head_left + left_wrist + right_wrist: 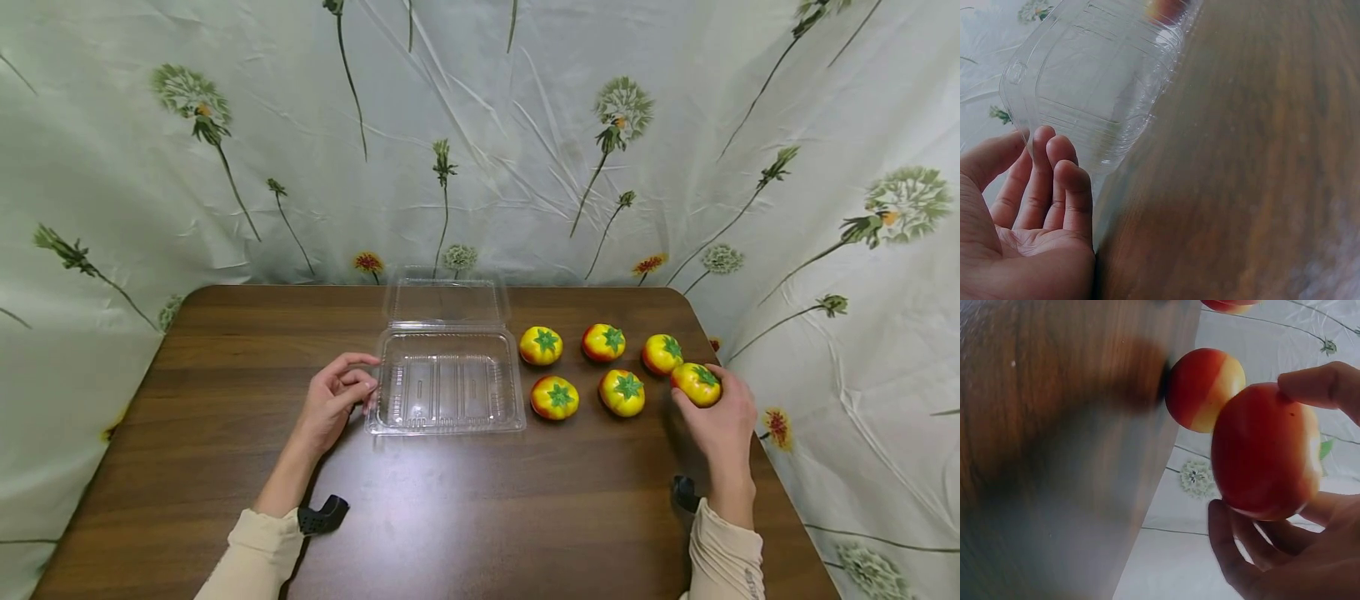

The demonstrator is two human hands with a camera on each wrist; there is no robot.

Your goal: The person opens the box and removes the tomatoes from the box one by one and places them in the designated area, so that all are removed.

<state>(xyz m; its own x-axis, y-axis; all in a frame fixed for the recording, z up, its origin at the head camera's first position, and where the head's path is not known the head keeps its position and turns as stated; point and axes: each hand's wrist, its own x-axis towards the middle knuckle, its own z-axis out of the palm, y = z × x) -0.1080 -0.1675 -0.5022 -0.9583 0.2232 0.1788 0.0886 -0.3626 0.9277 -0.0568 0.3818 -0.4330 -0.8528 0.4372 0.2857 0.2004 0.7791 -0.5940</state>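
Gripping a tomato, right hand curls around it; left hand, fingers relaxed, touches the clear box (light, likely to slide); neighbouring tomato risks a nudge.

Six tomatoes, yellow blushed with red and topped by green star-shaped stems, sit near the right edge of a dark brown wood-grain tabletop. A clear, colourless plastic container stands mid-table. The pale backdrop cloth is printed with green dandelions and small red flowers.
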